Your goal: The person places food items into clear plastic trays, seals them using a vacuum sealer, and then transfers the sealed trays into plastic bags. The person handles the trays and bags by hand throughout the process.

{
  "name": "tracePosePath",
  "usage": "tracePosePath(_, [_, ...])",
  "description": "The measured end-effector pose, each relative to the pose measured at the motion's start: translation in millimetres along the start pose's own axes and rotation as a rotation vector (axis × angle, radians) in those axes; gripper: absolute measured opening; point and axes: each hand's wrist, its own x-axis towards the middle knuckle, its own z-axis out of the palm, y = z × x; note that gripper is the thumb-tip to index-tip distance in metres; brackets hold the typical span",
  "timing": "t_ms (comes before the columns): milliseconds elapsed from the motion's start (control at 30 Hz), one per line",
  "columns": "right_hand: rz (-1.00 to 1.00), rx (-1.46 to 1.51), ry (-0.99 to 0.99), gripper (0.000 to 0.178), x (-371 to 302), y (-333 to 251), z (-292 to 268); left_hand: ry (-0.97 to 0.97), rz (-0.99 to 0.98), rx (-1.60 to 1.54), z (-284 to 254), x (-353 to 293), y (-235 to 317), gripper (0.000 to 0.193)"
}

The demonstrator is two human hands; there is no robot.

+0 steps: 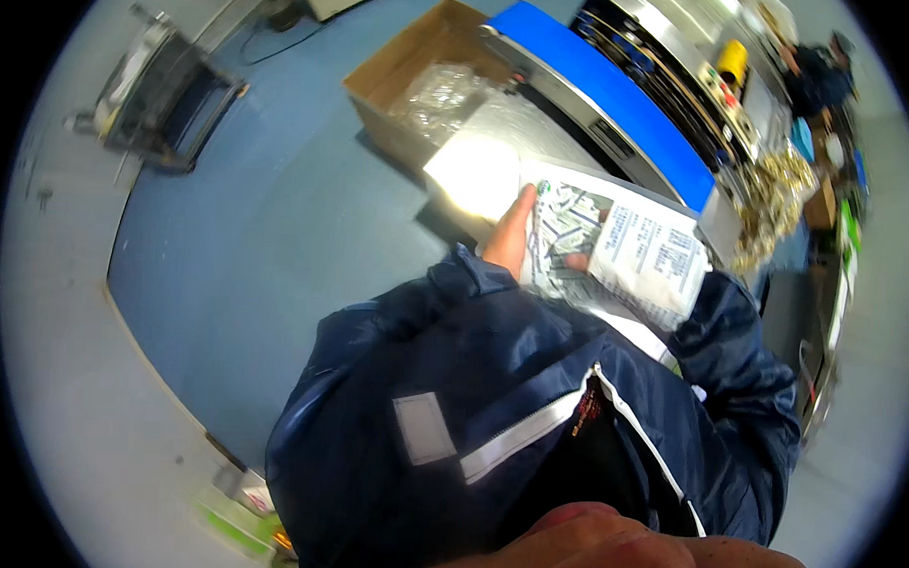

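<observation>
White printed packet [641, 252]: left hand [508, 236] gripped nine-o'clock edge; right hand mostly hidden, grip unclear. Likely handling step; next needed steadiness.

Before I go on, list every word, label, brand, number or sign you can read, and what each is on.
No text here can be quoted reliably:
White panel at the clear bag's right: rows of dark print, too small and blurred.
Small sachets in the bag: green and dark marks, too small.
Dark shirt under the open jacket: reddish marks, too blurred.
Jacket's pale patch: no lettering visible.
</observation>
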Motion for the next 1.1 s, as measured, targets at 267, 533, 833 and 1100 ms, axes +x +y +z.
tracePosePath(267, [-0.059, 0.731, 0.221, 0.052, 2.6, 34.4, 48.0, -0.231, -0.255, 0.046, 32.0, 1.6, 4.7, 0.066])
tracePosePath(533, [0.095, 1.248, 0.395, 0.047, -80.0, 80.3, 79.1, -0.252, -0.378, 0.356, 45.5, 21.9, -40.2, 0.064])
tracePosePath(833, [0.165, 1.389, 0.620, 0.041, -166.1, 164.1, 105.7, -0.264, -0.689, 0.310, 40.4, 61.9, -142.8, 0.060])
tracePosePath(1100, [0.263, 1.141, 0.914, 0.037, -259.6, 281.3, 136.7, -0.122, -0.817, 0.140, 66.9, 75.0, -267.9, 0.068])
